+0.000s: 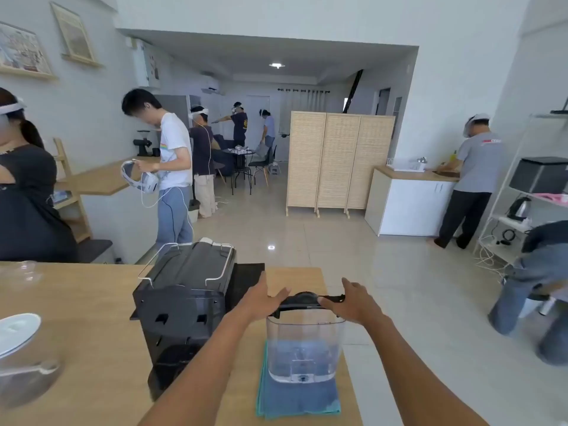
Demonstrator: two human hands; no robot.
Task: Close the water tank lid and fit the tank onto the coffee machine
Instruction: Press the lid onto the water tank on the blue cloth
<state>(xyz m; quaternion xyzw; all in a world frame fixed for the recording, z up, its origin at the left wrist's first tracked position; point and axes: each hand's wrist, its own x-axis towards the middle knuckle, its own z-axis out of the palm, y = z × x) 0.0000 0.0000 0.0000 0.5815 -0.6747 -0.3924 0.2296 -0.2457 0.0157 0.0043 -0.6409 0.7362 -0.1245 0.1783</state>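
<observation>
A clear plastic water tank (305, 348) stands upright on a blue cloth (298, 398) near the table's right edge. Its black lid (302, 301) lies on the tank's top rim. My left hand (261, 298) rests on the lid's left end, fingers spread over it. At the lid's right end is my right hand (353, 299), thumb pressed on the lid near the middle. The black coffee machine (184, 302) stands just left of the tank, apart from it, its back side toward me.
The wooden table (92, 333) carries a white-lidded container (18, 330) and a glass jar with a spoon (27, 376) at the left. A black tray (249, 276) sits behind the machine. Several people stand around the room; one bends at the right (534, 290).
</observation>
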